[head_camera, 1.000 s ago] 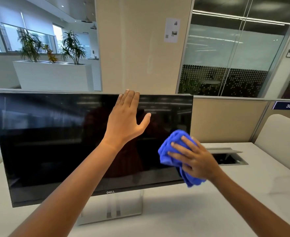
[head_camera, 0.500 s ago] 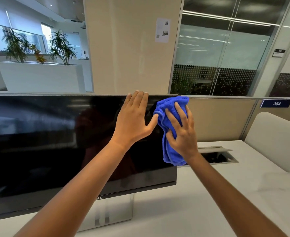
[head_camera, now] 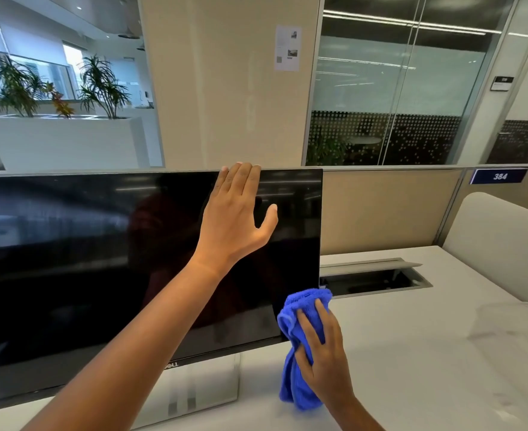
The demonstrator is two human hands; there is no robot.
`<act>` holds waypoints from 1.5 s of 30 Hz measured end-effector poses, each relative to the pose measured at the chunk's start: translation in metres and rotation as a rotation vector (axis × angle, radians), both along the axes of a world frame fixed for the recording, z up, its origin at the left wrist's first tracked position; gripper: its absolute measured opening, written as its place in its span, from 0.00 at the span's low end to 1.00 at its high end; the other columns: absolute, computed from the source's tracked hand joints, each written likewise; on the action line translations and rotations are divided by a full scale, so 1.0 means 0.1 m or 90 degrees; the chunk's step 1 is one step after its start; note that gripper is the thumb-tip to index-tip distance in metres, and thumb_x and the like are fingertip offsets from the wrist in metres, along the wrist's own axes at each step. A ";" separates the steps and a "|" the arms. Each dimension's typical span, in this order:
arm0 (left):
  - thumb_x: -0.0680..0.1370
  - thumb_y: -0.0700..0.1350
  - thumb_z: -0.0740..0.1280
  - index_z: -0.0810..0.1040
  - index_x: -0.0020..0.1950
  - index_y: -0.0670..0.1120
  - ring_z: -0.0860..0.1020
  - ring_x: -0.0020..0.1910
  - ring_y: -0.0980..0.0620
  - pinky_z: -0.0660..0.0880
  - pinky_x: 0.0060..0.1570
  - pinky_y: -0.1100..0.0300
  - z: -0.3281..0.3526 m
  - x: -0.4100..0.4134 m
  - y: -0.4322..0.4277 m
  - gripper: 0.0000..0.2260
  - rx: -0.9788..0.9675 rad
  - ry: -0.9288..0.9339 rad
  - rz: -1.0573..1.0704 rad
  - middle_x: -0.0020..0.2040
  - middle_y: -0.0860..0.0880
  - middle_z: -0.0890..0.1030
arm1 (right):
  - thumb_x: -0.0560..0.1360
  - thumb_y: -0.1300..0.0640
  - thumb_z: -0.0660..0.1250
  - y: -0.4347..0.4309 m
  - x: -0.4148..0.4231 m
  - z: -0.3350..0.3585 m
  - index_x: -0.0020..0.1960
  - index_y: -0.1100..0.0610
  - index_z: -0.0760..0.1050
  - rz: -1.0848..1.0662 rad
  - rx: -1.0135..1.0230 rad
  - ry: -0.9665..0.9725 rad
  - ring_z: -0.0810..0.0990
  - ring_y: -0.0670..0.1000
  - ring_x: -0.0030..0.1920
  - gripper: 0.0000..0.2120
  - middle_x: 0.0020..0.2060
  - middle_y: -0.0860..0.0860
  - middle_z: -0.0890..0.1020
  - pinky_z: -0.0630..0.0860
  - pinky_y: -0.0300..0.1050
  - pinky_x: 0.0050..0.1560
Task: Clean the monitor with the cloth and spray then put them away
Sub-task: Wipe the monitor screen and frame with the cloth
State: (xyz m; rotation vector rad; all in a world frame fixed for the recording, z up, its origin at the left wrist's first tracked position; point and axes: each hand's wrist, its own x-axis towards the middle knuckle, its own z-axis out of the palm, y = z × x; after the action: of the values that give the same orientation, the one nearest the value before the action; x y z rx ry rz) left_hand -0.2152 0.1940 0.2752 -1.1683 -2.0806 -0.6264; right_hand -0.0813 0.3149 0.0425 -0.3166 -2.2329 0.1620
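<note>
A wide black monitor with a dark screen stands on a silver stand on the white desk. My left hand lies flat against the screen's upper right part, with the fingertips over the top edge. My right hand presses a bunched blue cloth against the monitor's lower right corner, fingers spread over it. The cloth's tail hangs down toward the desk. No spray bottle is in view.
The white desk stretches to the right, with an open cable hatch behind the monitor's right edge. A beige partition runs along the back. A padded cream chair back stands at the right. White planters sit far left.
My right hand has swept the cloth down from the monitor's upper right corner to its lower right corner. My left hand has stayed on the top edge.
</note>
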 end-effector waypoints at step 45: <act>0.73 0.52 0.44 0.69 0.67 0.40 0.69 0.66 0.48 0.59 0.64 0.61 0.37 -0.03 -0.20 0.29 -0.043 -0.126 -0.103 0.66 0.44 0.73 | 0.71 0.50 0.58 -0.07 -0.77 1.82 0.66 0.57 0.72 -0.264 0.017 0.197 0.76 0.62 0.60 0.25 0.66 0.54 0.74 0.78 0.55 0.48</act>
State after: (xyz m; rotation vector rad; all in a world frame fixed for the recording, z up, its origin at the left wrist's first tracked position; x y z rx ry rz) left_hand -0.2178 0.1744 0.3119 -1.3720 -2.2008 -0.7798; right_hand -0.1581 0.3081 0.2250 -0.6825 -1.8200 -0.0394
